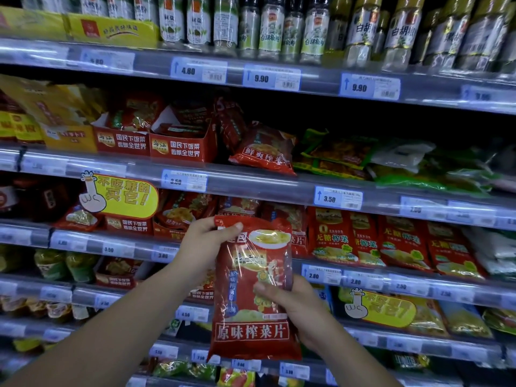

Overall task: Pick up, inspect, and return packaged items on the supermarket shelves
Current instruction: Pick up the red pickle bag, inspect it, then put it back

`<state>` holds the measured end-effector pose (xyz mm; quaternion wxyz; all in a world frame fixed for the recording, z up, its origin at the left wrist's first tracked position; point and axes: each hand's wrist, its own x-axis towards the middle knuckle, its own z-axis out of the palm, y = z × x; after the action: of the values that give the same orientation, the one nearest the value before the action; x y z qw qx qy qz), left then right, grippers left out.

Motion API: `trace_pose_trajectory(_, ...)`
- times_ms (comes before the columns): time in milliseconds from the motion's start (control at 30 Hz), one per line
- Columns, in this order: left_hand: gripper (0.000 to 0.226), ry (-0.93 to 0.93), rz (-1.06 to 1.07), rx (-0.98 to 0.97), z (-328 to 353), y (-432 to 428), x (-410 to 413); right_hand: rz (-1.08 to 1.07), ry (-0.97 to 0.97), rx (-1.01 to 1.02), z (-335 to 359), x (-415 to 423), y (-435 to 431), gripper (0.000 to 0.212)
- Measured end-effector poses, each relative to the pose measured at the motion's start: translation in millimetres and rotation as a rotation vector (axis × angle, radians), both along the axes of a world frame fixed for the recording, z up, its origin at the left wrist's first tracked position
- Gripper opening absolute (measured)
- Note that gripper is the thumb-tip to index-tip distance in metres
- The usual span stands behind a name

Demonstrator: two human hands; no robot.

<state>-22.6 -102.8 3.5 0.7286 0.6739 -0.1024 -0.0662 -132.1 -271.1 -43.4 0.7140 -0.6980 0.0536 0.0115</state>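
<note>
Head view: a glossy red plastic packet with white lettering (252, 291) is held upright at lower centre, in front of the grey supermarket shelves (251, 188). The left hand (205, 243) has fingers clamped on its top-left corner; the right hand (293, 305) grips its right edge.

Pretty dim overall, the backs of the shelves go almost black, especially the gap above the green packets (349, 155) on the right, while the clear price strips (251, 188) along the shelf edges catch a pale bluish sheen from light overhead. The wrap on the red packet (252, 291) I'm holding throws streaky white glare across its middle, though the big print near its bottom edge is sharp enough to read. Wide-angle lens bows the shelf edges, and the far left and right plus the spice bottles (363, 29) up top are smeared soft, some price tags unreadable.
</note>
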Motion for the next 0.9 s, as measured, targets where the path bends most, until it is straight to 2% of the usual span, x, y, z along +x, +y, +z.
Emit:
trace_pose_trajectory(100, 0.021, 0.119, -0.053, -0.06, 0.4, 6.8, 11.0, 0.018, 0.018, 0.001, 0.5, -1.5, -10.0, 0.037)
trace_pose_trajectory(200, 0.023, 0.22, -0.108, -0.088, -0.6, 10.9, 16.3, 0.027, 0.05, 0.027, -1.5, -3.5, -16.2, 0.037)
trace_pose_trajectory(300, 0.03, 0.272, -0.124, -0.086, -6.3, 13.0, 19.2, 0.049, 0.062, 0.034, -4.2, -2.6, -16.7, 0.019)
trace_pose_trajectory(333, 0.032, 0.277, -0.12, -0.085, -6.7, 14.5, 20.8, 0.05, 0.061, 0.042, -3.7, -1.8, -15.2, 0.019)
trace_pose_trajectory(467, 0.037, 0.279, -0.024, -0.15, -1.0, 17.1, 22.9, 0.021, 0.039, 0.048, -4.7, 5.9, -9.4, 0.052)
trace_pose_trajectory(533, 0.051, 0.274, -0.027, -0.108, -1.4, 17.9, 17.5, -0.017, 0.018, 0.089, -7.5, 12.8, -7.3, 0.043)
trace_pose_trajectory(600, 0.063, 0.326, -0.144, 0.018, -10.7, 17.6, 6.9, -0.057, 0.015, 0.151, -4.1, 22.1, -0.7, 0.033)
trace_pose_trajectory(700, 0.053, 0.322, -0.304, 0.182, -30.0, 16.4, -10.1, -0.104, -0.006, 0.213, 1.9, 43.5, 7.7, 0.041)
trace_pose_trajectory(767, 0.055, 0.235, -0.267, 0.168, -39.0, 17.2, -5.4, -0.092, -0.015, 0.225, 8.7, 55.5, 11.7, 0.047)
trace_pose_trajectory(833, 0.045, 0.183, -0.224, 0.112, -38.7, 20.2, 1.4, -0.08, 0.009, 0.205, 12.4, 63.0, 12.1, 0.047)
trace_pose_trajectory(900, 0.036, 0.133, -0.17, 0.117, -36.3, 25.1, 13.4, -0.065, 0.007, 0.075, 12.6, 65.5, 11.8, 0.048)
